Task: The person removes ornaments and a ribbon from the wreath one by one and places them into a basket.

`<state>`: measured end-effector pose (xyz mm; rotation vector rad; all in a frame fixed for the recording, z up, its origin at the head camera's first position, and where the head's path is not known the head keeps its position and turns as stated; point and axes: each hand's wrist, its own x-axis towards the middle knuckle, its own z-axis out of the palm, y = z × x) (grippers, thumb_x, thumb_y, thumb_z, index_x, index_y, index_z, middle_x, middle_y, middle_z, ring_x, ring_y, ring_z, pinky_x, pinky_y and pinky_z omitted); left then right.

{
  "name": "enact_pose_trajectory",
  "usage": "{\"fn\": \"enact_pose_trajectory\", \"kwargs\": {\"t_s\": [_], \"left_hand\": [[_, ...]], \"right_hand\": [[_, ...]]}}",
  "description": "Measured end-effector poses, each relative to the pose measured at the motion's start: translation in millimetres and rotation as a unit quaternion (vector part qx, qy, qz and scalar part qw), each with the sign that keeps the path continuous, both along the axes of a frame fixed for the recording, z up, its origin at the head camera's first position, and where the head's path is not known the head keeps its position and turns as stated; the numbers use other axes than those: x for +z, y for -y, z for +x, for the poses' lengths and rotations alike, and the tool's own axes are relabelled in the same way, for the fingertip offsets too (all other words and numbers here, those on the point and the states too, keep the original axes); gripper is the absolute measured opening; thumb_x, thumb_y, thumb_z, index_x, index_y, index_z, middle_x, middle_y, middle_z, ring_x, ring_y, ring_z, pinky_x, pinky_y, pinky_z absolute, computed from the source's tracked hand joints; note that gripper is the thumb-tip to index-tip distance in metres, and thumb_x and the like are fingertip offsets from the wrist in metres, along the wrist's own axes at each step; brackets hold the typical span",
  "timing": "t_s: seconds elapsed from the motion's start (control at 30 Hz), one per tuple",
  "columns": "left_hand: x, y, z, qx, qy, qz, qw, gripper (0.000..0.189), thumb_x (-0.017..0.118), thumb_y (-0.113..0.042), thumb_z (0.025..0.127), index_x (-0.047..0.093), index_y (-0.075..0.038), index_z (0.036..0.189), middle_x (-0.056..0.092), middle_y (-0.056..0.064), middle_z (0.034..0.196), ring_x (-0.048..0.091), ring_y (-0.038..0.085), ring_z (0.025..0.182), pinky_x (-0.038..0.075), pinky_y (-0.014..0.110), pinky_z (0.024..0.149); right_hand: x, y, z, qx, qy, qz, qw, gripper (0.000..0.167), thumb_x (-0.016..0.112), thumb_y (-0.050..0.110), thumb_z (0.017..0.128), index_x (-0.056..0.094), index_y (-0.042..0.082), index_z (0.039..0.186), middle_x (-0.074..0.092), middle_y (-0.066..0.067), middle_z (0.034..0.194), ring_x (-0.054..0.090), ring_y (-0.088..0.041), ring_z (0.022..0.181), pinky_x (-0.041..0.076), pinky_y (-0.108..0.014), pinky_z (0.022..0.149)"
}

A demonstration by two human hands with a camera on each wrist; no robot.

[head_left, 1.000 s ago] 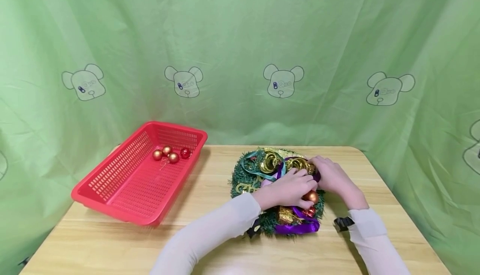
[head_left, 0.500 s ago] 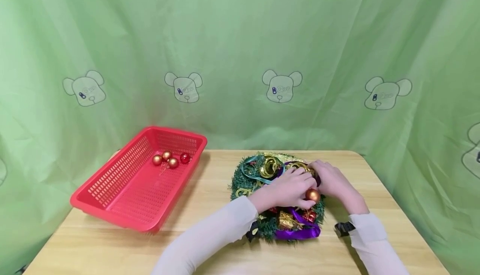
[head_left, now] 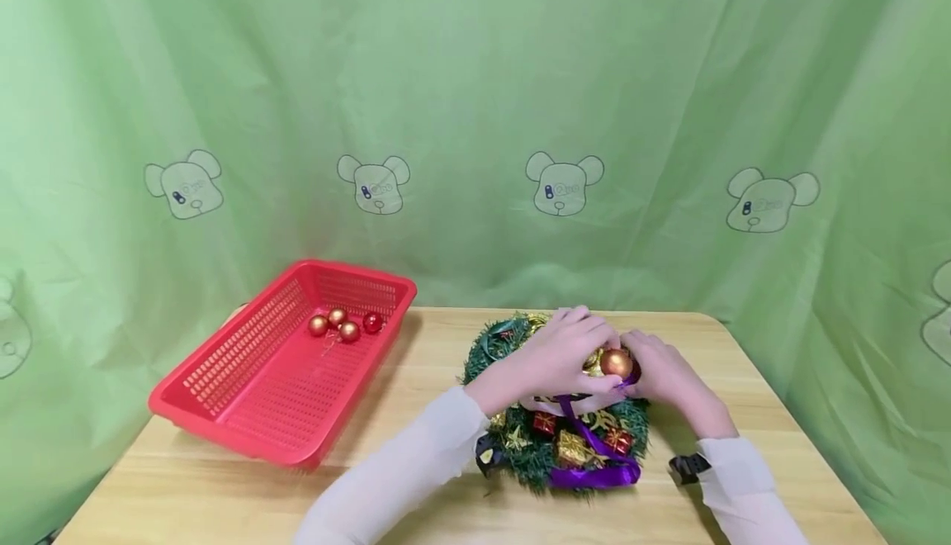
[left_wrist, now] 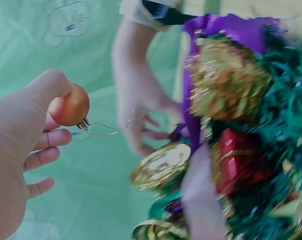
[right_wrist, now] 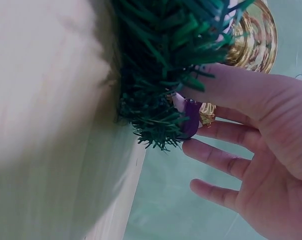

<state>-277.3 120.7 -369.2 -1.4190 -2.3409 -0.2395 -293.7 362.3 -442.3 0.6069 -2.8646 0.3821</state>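
A copper-gold Christmas ball [head_left: 616, 362] sits between the thumb and fingers of my left hand [head_left: 560, 355], above the wreath's far right part. A thin wire loop [left_wrist: 108, 131] trails from its cap in the left wrist view. Green tinsel makes up the Christmas wreath [head_left: 531, 471], dressed with gold and red gift boxes, gold bells and ribbon. My right hand [head_left: 669, 376] is at the wreath's right edge, its thumb and forefinger pinching purple ribbon [right_wrist: 192, 117] beside the needles. The thumb tip is partly hidden by tinsel there.
To the left stands a red plastic basket [head_left: 159, 396] holding several gold balls [head_left: 348, 331] and a red ball [head_left: 372, 322]. The wooden table [head_left: 758, 396] ends at a green curtain [head_left: 461, 116] behind and beside it.
My left hand has lifted the copper-gold ball up and away from the wreath's front, uncovering gift boxes and ribbon there. The right hand stays at the wreath's edge. The view tilts slightly up.
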Motion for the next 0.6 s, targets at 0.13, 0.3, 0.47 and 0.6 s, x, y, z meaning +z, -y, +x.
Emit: {"fn": "enact_pose_trajectory", "kwargs": {"t_s": [0.13,0.3,0.47,0.6], "left_hand": [[14.4,20.7,-3.8,0.014,0.008,0.031,0.9994,0.039,0.068,-0.047,0.092,0.063,-0.02,0.12,0.065,-0.011,0.113,0.051,0.008,0.108,0.04,0.03,0.107],[35.6,52.4,-10.0,0.043,0.02,0.074,0.9961,0.038,0.072,-0.044,0.09,0.064,-0.017,0.116,0.068,-0.006,0.112,0.053,0.012,0.108,0.041,0.035,0.108],[57.2,95.4,-13.6,0.06,0.031,0.135,0.9885,0.036,0.076,-0.034,0.088,0.065,-0.012,0.114,0.07,-0.001,0.111,0.055,0.016,0.107,0.043,0.039,0.104],[68.1,130.9,-15.3,0.075,0.023,0.164,0.9834,0.036,0.078,-0.031,0.086,0.066,-0.011,0.113,0.069,-0.001,0.109,0.055,0.017,0.106,0.044,0.04,0.101]], "right_hand": [[-1.4,-1,0.2,0.001,0.01,-0.003,1.0,0.073,0.096,0.013,0.058,0.063,-0.002,0.121,0.067,-0.019,0.114,0.063,-0.043,0.103,0.05,-0.063,0.091],[-3.1,-3,-1.8,0.001,0.019,-0.003,0.9998,0.075,0.095,0.014,0.059,0.061,-0.003,0.124,0.066,-0.022,0.119,0.061,-0.047,0.109,0.047,-0.066,0.095],[-4.0,-2,-3.2,-0.002,0.019,-0.005,0.9998,0.078,0.096,0.015,0.059,0.06,-0.004,0.125,0.066,-0.024,0.119,0.061,-0.048,0.109,0.047,-0.067,0.095],[-5.2,-2,-4.8,0.0,0.024,-0.003,0.9997,0.077,0.095,0.013,0.059,0.06,-0.005,0.125,0.065,-0.025,0.12,0.061,-0.049,0.11,0.047,-0.067,0.095]]}}
